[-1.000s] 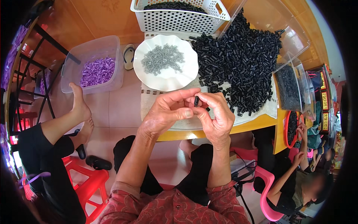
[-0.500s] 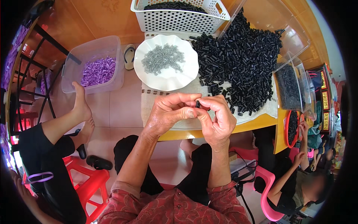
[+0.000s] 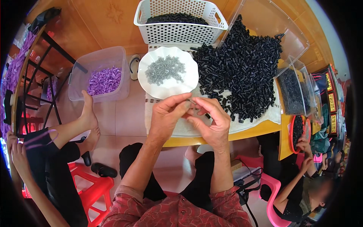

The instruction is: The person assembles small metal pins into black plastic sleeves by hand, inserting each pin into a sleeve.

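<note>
Over the front edge of the table, my left hand [image 3: 168, 117] pinches thumb against forefinger. My right hand [image 3: 213, 123] meets it there, its fingers curled and forefinger tip almost against the left fingertips. Anything between them is too small and covered to make out. Just beyond my hands stands a white wavy-rimmed plate [image 3: 145, 85], with a heap of small clear, coil-like pieces [image 3: 165, 70] on it. To the right spreads a large pile of short black cylindrical pieces [image 3: 242, 72] on a pale cloth [image 3: 153, 123].
A white perforated basket [image 3: 181, 34] of black pieces stands behind the plate. Clear bins [image 3: 293, 90] and a red tray [image 3: 291, 132] sit at right. On the floor at left is a clear tub [image 3: 75, 89] of purple pieces. Other people sit at both sides.
The black piece seen between my fingertips no longer shows. My right thumb has moved away from its forefinger. At the left, another person's hands have come up into view.
</note>
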Available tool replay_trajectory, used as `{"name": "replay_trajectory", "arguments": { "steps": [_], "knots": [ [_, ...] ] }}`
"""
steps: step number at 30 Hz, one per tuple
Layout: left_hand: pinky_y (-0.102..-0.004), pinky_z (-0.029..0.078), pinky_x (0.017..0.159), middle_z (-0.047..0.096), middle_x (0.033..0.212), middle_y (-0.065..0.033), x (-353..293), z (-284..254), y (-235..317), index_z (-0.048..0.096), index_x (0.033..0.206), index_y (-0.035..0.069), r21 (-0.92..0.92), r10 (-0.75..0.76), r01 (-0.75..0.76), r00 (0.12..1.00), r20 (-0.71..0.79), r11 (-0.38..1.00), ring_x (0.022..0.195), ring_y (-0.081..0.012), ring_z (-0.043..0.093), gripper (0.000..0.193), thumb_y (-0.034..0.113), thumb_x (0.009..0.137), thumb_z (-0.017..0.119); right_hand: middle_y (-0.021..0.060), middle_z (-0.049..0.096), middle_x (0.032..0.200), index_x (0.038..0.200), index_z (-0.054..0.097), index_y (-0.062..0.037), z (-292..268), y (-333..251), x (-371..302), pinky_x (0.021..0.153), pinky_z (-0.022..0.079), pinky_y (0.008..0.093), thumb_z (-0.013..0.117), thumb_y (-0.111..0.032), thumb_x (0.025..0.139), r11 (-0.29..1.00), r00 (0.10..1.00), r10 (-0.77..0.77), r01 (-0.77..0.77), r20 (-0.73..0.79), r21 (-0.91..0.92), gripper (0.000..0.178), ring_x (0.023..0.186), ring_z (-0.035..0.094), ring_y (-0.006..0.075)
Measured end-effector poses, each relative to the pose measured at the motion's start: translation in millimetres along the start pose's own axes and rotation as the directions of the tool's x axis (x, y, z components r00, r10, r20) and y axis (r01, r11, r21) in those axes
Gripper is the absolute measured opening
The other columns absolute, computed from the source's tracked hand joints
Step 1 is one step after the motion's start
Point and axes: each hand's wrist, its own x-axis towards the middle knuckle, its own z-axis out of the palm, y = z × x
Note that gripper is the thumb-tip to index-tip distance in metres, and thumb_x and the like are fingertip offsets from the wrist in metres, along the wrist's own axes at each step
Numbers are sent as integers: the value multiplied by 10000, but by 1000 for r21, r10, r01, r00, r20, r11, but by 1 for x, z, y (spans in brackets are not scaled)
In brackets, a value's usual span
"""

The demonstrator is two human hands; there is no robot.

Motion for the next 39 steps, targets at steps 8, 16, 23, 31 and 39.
{"name": "replay_trajectory", "arguments": {
  "steps": [8, 16, 23, 31, 39],
  "knots": [
    [-318, 581, 742, 681, 988, -143, 55, 20, 40, 616, 1173, -79, 1, 99, -100, 981, -166, 995, 798, -203, 679, 286, 65, 926, 613, 93, 669, 855, 951, 676, 3, -19, 33, -7, 561, 475, 227, 701, 68, 812, 974, 920, -53, -38, -387, -223, 155, 652, 595, 116],
    [-317, 570, 848, 639, 1065, -178, 186, 26, 129, 531, 1220, -155, 82, 282, -282, 959, 14, 956, 912, -237, 664, 405, 129, 946, 618, 90, 668, 840, 927, 682, 4, -20, 35, -4, 559, 480, 235, 688, 56, 835, 964, 884, -46, -82, -466, -252, 106, 653, 596, 118],
    [-283, 564, 780, 662, 1036, -155, 104, 30, 84, 602, 1140, -121, 320, 313, -272, 946, -84, 908, 859, -200, 668, 364, 166, 923, 658, 80, 665, 839, 931, 685, -1, -34, 40, -6, 556, 466, 225, 691, 45, 835, 959, 900, -1, -122, -435, -255, 106, 634, 577, 98],
    [-278, 488, 592, 669, 772, -67, -5, -6, 16, 704, 917, -5, 704, 233, -136, 971, -43, 697, 634, -138, 618, 101, 40, 827, 697, 78, 668, 887, 943, 689, -8, -33, 35, -5, 553, 482, 232, 688, 55, 825, 953, 939, 8, -112, -344, -282, 134, 671, 600, 114],
    [-400, 507, 636, 605, 842, -120, -14, -5, -9, 702, 904, 44, 908, 347, -273, 925, 156, 319, 725, -314, 631, 114, 42, 790, 700, 49, 674, 917, 965, 701, -3, -38, 32, -6, 620, 470, 199, 679, 36, 851, 944, 942, 95, -188, -321, -272, 123, 729, 584, 67]
  ]
}}
